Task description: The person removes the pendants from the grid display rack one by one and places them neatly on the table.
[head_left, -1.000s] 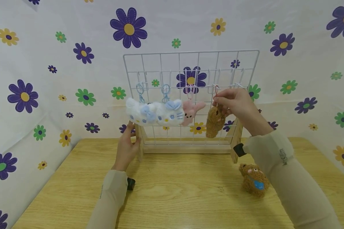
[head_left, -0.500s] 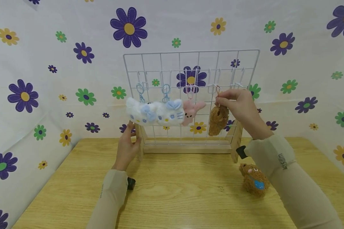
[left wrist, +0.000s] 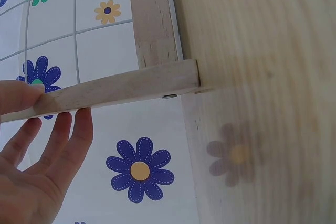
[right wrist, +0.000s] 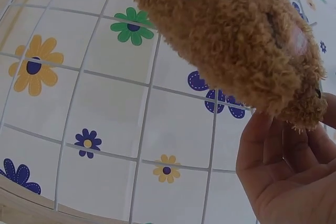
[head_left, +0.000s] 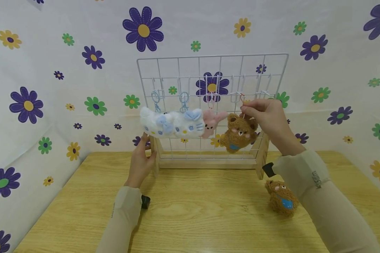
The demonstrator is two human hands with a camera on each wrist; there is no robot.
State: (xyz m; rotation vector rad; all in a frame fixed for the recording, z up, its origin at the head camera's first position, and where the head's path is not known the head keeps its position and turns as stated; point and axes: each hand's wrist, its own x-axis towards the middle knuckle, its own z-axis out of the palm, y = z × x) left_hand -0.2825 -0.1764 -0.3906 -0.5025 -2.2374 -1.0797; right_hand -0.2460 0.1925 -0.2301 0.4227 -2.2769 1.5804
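Observation:
My right hand (head_left: 267,114) pinches the ball chain (head_left: 242,98) of a brown plush bear keychain (head_left: 239,133) at the right of a white wire grid rack (head_left: 190,149). The chain's top is at a white hook (head_left: 237,93); whether it is looped over the hook cannot be told. The bear hangs face forward, slightly tilted, and fills the top of the right wrist view (right wrist: 226,40). At the rack's left side my left hand (head_left: 140,164) holds the wooden post (left wrist: 121,85) between thumb and fingers. Two white cat plushes (head_left: 188,124) and a pink rabbit plush (head_left: 213,121) hang left of the bear.
A second brown bear plush (head_left: 282,200) with a blue bag lies on the wooden table (head_left: 206,211), by my right forearm. Another white hook (head_left: 263,92) sits at the rack's far right. A flower-patterned cloth (head_left: 114,31) covers the walls behind.
The hanging bear has turned from side-on to face forward. My right hand has shifted slightly right, still pinching the chain. My left hand stays on the post.

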